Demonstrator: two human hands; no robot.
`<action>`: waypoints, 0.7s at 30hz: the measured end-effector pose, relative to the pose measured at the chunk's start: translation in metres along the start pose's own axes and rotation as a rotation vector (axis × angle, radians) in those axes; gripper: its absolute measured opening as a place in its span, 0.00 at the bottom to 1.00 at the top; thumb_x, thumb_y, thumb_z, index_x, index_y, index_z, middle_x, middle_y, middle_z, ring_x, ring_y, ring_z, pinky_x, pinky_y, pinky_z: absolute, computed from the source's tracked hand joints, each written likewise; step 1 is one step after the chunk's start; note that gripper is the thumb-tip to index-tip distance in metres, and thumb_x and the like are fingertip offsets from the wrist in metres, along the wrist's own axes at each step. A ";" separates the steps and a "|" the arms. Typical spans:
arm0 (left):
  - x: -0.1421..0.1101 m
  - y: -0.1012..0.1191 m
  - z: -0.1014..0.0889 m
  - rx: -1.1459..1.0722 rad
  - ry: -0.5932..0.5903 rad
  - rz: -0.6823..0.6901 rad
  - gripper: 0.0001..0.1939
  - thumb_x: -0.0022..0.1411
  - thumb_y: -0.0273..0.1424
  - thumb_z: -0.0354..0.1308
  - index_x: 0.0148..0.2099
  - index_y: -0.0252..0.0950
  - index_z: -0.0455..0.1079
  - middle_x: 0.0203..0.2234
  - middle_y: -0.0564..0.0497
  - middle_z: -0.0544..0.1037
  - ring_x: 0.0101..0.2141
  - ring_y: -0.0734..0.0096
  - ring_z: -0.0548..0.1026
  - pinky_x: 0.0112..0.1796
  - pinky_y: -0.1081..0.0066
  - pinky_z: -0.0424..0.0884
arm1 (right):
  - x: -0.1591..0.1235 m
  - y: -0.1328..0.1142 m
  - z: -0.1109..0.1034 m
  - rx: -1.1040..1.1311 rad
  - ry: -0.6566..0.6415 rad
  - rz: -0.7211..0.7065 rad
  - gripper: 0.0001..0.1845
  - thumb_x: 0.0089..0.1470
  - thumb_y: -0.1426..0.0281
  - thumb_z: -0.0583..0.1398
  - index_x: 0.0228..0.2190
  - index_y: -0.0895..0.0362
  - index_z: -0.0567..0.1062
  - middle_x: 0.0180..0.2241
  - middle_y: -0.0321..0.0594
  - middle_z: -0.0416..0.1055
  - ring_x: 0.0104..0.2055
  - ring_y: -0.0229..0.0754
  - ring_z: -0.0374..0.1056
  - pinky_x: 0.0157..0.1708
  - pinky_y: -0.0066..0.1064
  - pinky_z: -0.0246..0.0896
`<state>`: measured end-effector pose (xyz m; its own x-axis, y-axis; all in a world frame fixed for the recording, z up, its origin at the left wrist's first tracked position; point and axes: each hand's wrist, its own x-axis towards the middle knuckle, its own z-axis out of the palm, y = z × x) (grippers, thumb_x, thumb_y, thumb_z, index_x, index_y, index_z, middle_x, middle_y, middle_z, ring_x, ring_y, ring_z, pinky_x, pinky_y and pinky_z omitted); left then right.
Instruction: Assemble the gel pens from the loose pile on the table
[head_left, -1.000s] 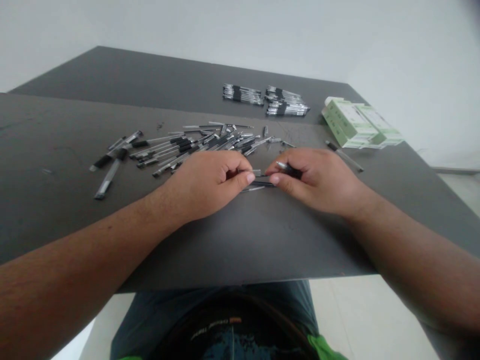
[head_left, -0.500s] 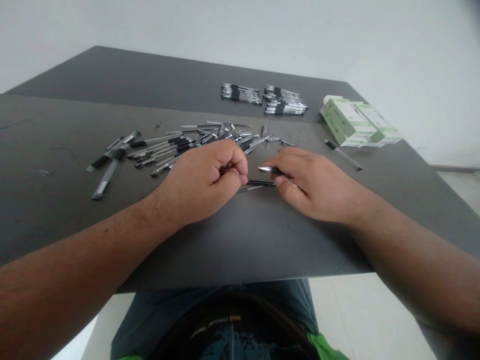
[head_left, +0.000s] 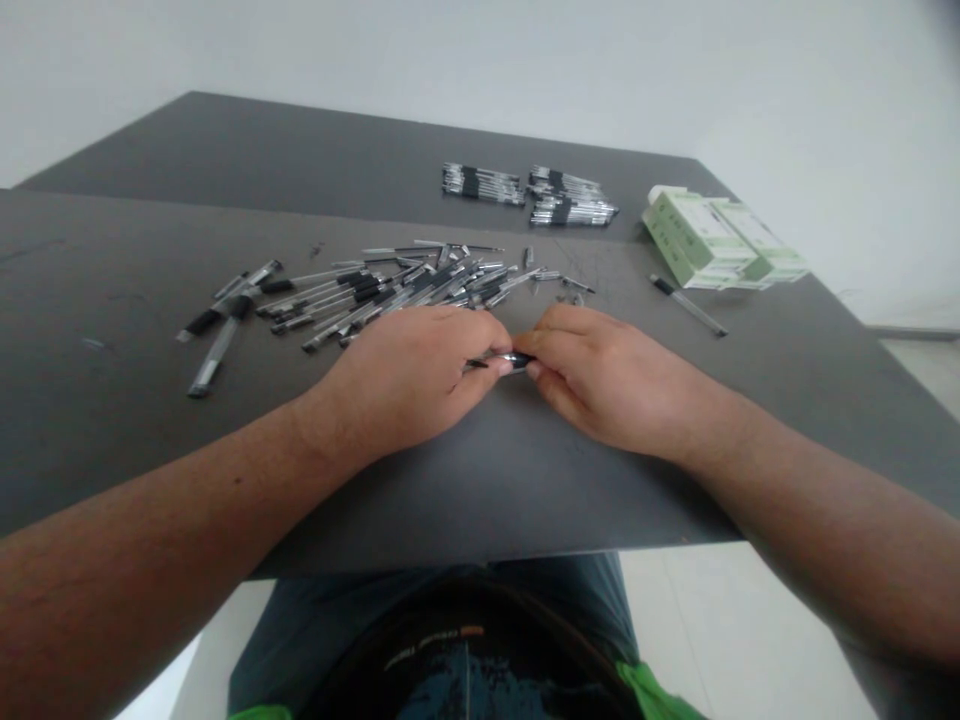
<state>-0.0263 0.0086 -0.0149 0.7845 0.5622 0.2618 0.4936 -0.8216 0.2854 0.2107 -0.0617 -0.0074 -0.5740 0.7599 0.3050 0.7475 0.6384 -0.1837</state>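
My left hand (head_left: 427, 375) and my right hand (head_left: 607, 375) meet fingertip to fingertip above the near part of the table. Between them is a pen (head_left: 519, 360) with a silver tip and a black grip. The right fingers are closed round its grip, and most of its barrel is hidden in that palm. The left thumb and forefinger pinch at the silver tip. A thin dark piece (head_left: 476, 364) pokes out between the left thumb and fingers; its kind is unclear.
A heap of loose pens and pen parts (head_left: 420, 290) lies just beyond my hands on the dark table (head_left: 480, 500). Farther back are bundles of pens (head_left: 484, 187). Green-and-white boxes (head_left: 701, 245) stand at the right, near a single pen (head_left: 690, 306).
My hands were apart with the pen's tip bare in my right hand. They have come together, and the left fingers are now on the tip.
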 end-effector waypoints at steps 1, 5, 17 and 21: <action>0.000 0.000 0.000 0.016 -0.003 0.001 0.17 0.76 0.38 0.53 0.53 0.40 0.81 0.43 0.45 0.87 0.47 0.54 0.84 0.47 0.60 0.74 | 0.000 0.001 0.001 -0.001 0.018 -0.002 0.17 0.70 0.75 0.56 0.51 0.63 0.83 0.41 0.51 0.80 0.45 0.55 0.77 0.49 0.44 0.73; 0.001 0.000 0.001 0.073 -0.009 -0.009 0.19 0.77 0.39 0.51 0.52 0.40 0.82 0.41 0.45 0.86 0.45 0.53 0.84 0.47 0.59 0.75 | -0.001 0.005 0.003 -0.020 0.080 -0.023 0.16 0.71 0.75 0.58 0.53 0.60 0.83 0.43 0.49 0.82 0.46 0.52 0.78 0.49 0.41 0.74; 0.003 -0.004 -0.009 0.025 -0.012 -0.037 0.19 0.75 0.40 0.50 0.47 0.40 0.82 0.36 0.47 0.85 0.41 0.58 0.81 0.42 0.63 0.72 | -0.003 0.012 -0.013 -0.045 0.100 0.097 0.09 0.69 0.69 0.63 0.47 0.55 0.83 0.41 0.45 0.85 0.41 0.49 0.79 0.41 0.37 0.71; 0.004 -0.005 -0.010 -0.004 -0.001 -0.008 0.19 0.76 0.40 0.50 0.47 0.41 0.83 0.37 0.47 0.85 0.42 0.58 0.81 0.43 0.64 0.72 | -0.004 0.019 -0.018 -0.004 0.078 0.109 0.13 0.74 0.63 0.60 0.42 0.54 0.84 0.35 0.41 0.84 0.37 0.46 0.79 0.37 0.34 0.67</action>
<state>-0.0296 0.0159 -0.0063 0.7808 0.5690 0.2580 0.4988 -0.8164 0.2910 0.2331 -0.0551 0.0052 -0.4618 0.8126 0.3554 0.8053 0.5521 -0.2159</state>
